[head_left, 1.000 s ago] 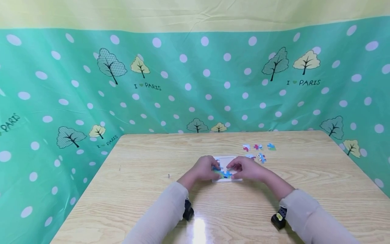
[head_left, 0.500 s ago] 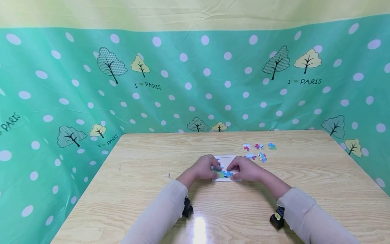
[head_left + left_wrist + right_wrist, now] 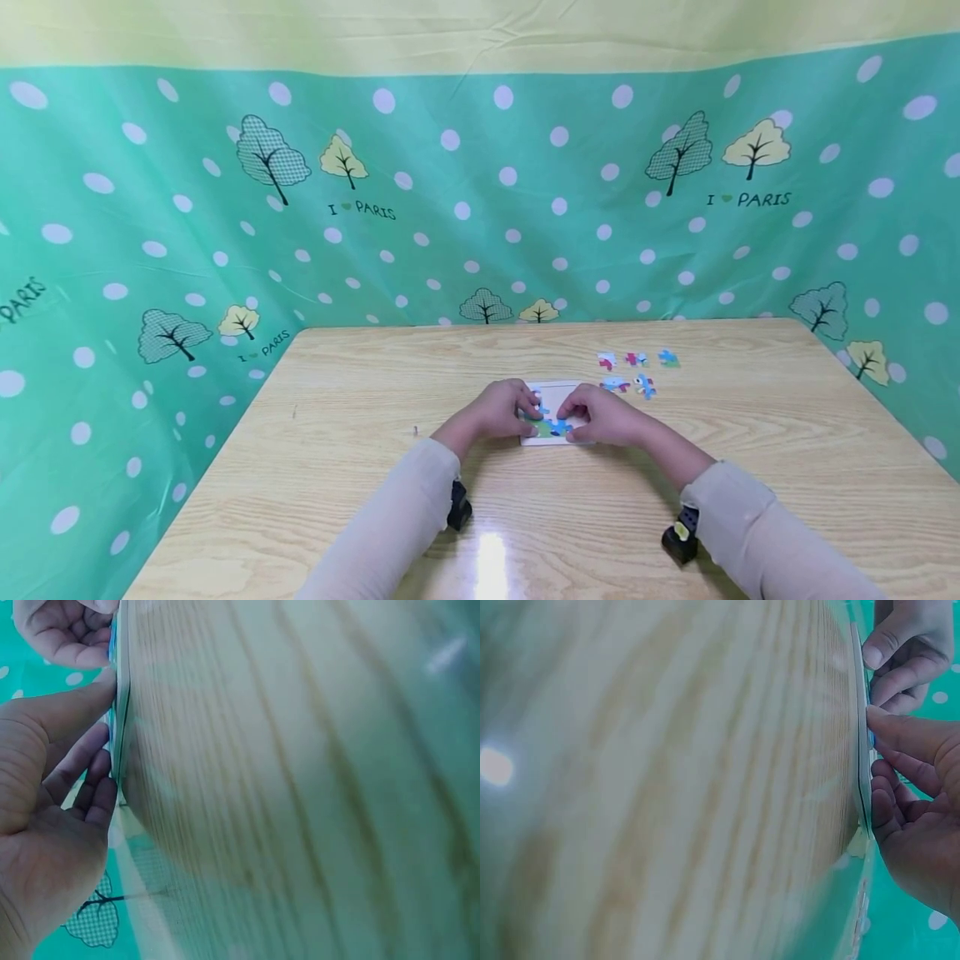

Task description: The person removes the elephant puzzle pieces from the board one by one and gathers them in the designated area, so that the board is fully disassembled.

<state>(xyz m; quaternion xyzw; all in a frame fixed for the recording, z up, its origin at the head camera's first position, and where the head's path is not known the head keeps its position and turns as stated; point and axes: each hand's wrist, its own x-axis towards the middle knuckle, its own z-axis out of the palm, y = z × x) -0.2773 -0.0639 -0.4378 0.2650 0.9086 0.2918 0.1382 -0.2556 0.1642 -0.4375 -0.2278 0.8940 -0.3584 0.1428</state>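
Observation:
A flat white puzzle board [image 3: 555,388] lies on the table, with joined blue and green puzzle pieces [image 3: 543,428] along its near left side. My left hand [image 3: 504,408] rests on the board's left side, its thumb and fingertips touching the pieces there. From the right, my right hand [image 3: 609,415] pinches a blue puzzle piece [image 3: 558,427] between thumb and forefinger, low against the board. In the left wrist view, the left thumb [image 3: 94,694] touches the board's edge. The right wrist view shows the right thumb [image 3: 900,731] at that edge; the pieces are mostly hidden there.
Several loose puzzle pieces lie beyond the right hand, including a blue one with an eye [image 3: 644,386] and a blue-green one [image 3: 669,358]. The wooden table [image 3: 360,392] ends at a green dotted curtain [image 3: 420,208]. A tiny object [image 3: 416,431] lies to the left.
Both hands stay at the board with barely any motion. The left fingers have shifted slightly, showing a little more of the pieces on the left.

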